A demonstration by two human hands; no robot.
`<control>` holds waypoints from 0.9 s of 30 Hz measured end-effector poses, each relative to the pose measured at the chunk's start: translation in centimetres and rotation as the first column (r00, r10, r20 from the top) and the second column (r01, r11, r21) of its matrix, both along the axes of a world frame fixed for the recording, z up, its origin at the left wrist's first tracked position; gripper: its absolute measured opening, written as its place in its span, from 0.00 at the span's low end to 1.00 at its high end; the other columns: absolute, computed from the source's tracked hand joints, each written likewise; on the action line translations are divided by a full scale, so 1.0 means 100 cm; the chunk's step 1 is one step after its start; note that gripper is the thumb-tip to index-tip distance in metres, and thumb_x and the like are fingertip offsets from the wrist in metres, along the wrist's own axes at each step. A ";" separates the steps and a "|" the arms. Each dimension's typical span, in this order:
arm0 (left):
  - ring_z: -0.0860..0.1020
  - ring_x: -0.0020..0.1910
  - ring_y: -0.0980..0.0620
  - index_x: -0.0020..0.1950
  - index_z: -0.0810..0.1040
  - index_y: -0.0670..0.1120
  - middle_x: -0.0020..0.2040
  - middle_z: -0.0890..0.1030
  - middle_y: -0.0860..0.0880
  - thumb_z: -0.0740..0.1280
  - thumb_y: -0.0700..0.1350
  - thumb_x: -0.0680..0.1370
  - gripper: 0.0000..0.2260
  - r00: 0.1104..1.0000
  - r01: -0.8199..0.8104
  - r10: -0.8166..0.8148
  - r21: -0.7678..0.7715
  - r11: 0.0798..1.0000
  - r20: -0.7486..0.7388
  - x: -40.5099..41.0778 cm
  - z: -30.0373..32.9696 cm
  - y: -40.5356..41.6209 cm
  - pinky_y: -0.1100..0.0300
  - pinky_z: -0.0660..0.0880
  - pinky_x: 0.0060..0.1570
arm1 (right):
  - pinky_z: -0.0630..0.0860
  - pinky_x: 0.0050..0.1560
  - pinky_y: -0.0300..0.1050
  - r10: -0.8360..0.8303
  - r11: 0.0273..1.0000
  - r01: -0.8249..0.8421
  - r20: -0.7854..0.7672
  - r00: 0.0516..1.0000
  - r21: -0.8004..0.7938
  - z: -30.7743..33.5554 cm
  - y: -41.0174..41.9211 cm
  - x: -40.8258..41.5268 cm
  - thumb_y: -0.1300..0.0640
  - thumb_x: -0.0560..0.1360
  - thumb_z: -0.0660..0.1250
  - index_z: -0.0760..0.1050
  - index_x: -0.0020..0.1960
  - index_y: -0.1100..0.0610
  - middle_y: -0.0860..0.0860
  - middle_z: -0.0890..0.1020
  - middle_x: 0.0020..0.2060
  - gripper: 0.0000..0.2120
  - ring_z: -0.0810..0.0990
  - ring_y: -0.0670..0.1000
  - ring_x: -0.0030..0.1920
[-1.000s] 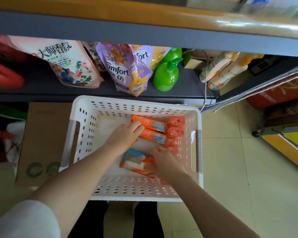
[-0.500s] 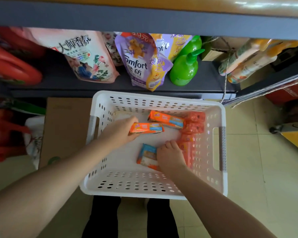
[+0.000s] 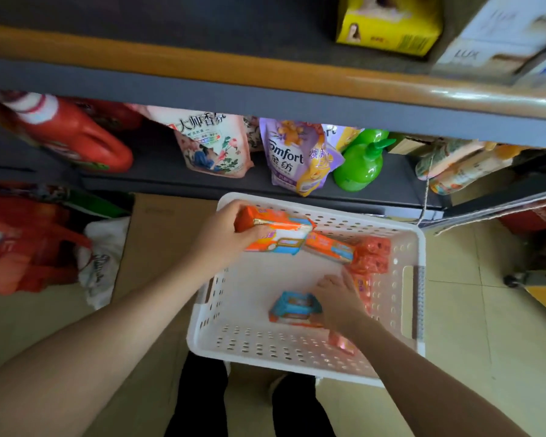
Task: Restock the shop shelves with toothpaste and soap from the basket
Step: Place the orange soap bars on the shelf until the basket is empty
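Observation:
A white perforated basket stands on the floor below the shelves. My left hand grips an orange soap pack lifted above the basket's far left corner. Another orange pack lies at the far side, beside red wrapped bars along the right wall. My right hand reaches down inside the basket, its fingers on a blue and orange pack on the basket floor. Whether it grips the pack is hidden.
The lowest shelf holds a red jug, a pink refill pouch, a purple Comfort pouch and a green pump bottle. An orange-edged shelf above carries a yellow box. Red bags and cardboard lie at left.
My left hand has lifted the orange soap pack up and out toward the basket's far left corner. My right hand stays low at the blue pack. The camera has tilted up.

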State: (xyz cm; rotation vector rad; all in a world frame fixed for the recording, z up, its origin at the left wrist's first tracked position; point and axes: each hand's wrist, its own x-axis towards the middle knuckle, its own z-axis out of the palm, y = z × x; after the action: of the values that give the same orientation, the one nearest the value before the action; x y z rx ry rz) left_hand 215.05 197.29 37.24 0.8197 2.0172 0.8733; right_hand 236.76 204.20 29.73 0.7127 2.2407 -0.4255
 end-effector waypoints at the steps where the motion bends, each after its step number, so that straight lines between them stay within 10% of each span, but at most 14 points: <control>1: 0.78 0.53 0.51 0.58 0.73 0.49 0.55 0.79 0.50 0.70 0.47 0.72 0.16 0.999 -0.047 0.046 0.017 0.999 0.029 -0.004 0.009 -0.002 0.52 0.77 0.54 | 0.41 0.74 0.54 -0.042 0.999 0.041 -0.058 0.997 -0.024 0.011 0.004 0.002 0.49 0.74 0.64 0.68 0.66 0.51 0.49 0.71 0.65 0.21 0.59 0.51 0.73; 7: 0.79 0.50 0.52 0.54 0.72 0.50 0.51 0.79 0.50 0.70 0.44 0.72 0.13 0.977 -0.211 0.202 0.176 0.962 0.065 -0.019 0.082 -0.011 0.65 0.76 0.46 | 0.68 0.60 0.47 -0.230 0.971 0.177 -0.421 0.878 -0.162 0.105 0.040 -0.013 0.51 0.74 0.67 0.70 0.65 0.54 0.54 0.77 0.59 0.21 0.73 0.56 0.61; 17: 0.76 0.51 0.56 0.47 0.72 0.68 0.49 0.77 0.59 0.69 0.55 0.67 0.13 0.969 -0.088 0.196 0.525 0.846 -0.154 -0.080 0.205 -0.008 0.60 0.73 0.55 | 0.73 0.50 0.49 -0.257 0.944 0.312 -0.836 0.484 -0.109 0.248 0.055 -0.100 0.52 0.68 0.73 0.74 0.61 0.53 0.56 0.81 0.51 0.23 0.77 0.57 0.53; 27: 0.75 0.51 0.51 0.55 0.71 0.51 0.50 0.77 0.51 0.68 0.43 0.74 0.11 0.950 0.065 0.100 0.504 0.861 -0.294 -0.209 0.175 0.044 0.55 0.70 0.56 | 0.74 0.48 0.51 -0.083 0.873 0.475 -0.927 0.364 0.108 0.271 0.060 -0.199 0.52 0.69 0.73 0.74 0.61 0.54 0.55 0.80 0.53 0.23 0.75 0.57 0.56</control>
State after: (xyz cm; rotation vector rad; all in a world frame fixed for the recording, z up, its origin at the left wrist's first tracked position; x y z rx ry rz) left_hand 194.12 201.71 54.74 1.3034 2.0842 1.3979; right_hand 216.83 210.24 56.81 1.3305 3.3250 -0.7039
